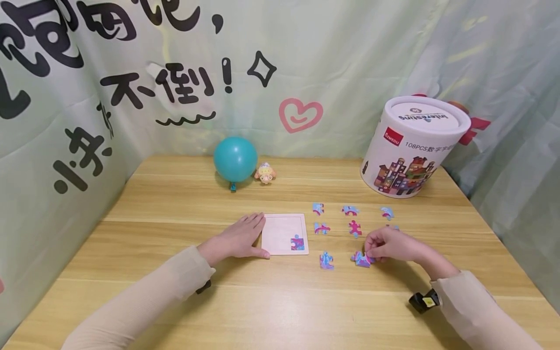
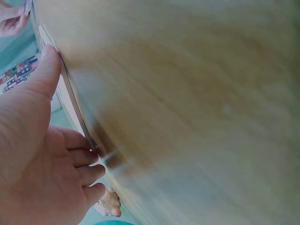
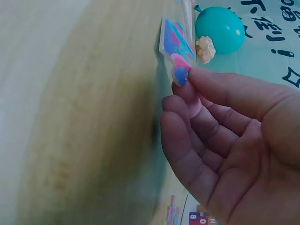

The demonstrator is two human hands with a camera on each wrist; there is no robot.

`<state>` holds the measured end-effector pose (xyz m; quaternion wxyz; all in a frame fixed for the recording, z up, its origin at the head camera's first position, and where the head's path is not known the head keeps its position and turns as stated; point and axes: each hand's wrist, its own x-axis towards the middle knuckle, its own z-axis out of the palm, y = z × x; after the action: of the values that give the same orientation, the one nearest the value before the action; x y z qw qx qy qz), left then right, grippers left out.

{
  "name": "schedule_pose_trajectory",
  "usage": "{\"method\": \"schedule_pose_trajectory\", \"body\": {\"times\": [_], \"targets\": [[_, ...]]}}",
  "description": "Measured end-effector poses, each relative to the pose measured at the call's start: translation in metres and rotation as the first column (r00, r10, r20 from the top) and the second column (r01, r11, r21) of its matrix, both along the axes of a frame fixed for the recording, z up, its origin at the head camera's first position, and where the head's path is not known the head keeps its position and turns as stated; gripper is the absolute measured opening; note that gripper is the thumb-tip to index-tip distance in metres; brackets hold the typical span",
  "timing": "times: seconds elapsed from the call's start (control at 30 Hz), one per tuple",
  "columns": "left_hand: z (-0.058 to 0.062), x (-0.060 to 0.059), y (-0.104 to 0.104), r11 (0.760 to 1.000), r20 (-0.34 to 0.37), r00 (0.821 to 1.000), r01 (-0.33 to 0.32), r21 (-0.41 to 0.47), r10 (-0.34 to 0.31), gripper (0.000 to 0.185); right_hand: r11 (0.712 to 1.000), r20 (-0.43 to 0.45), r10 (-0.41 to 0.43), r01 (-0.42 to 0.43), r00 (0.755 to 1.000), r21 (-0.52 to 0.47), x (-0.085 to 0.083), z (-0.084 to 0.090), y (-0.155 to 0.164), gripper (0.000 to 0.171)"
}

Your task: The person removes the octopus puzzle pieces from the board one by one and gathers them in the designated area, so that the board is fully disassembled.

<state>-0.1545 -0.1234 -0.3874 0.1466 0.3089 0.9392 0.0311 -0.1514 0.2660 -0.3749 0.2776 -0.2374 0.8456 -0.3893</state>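
Note:
A square white puzzle tray [image 1: 276,232] lies on the table with one purple and blue puzzle piece [image 1: 297,242] in its near right corner. My left hand [image 1: 240,237] rests along the tray's left edge, thumb at the near corner and fingers extended at the far one. To the right of the tray, my right hand [image 1: 393,244] pinches a blue, pink and purple puzzle piece [image 3: 173,41] by its knob, between thumb and index finger. Left of that piece lies a blue puzzle piece [image 1: 326,260]; a pink puzzle piece [image 1: 355,228] lies behind it.
Several more pieces, such as one puzzle piece [image 1: 318,209], are spread loosely right of the tray. At the back stand a teal balloon [image 1: 235,159] and a small figurine [image 1: 265,173]. A large white tub [image 1: 407,150] stands at the back right, before a printed cloth [image 1: 341,58].

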Motion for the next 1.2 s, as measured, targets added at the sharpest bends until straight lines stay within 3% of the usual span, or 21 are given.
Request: {"method": "schedule_pose_trajectory", "body": {"times": [0.33,0.7,1.2], "targets": [[0.0,0.0,0.0,1.0,0.001,1.0,0.003,-0.004,-0.003,0.098,0.999,0.001,0.036,-0.036,0.999,0.027,0.0,-0.002,0.002,0.009],[0.001,-0.001,0.0,1.0,-0.006,1.0,0.009,-0.015,-0.009,0.098,1.0,-0.012,0.003,-0.003,1.0,0.027,-0.005,0.005,-0.005,0.005],[0.0,0.0,0.0,1.0,-0.011,1.0,0.01,-0.021,-0.01,0.098,0.999,-0.158,0.029,-0.024,0.987,0.037,-0.021,0.017,-0.055,0.013]]}}
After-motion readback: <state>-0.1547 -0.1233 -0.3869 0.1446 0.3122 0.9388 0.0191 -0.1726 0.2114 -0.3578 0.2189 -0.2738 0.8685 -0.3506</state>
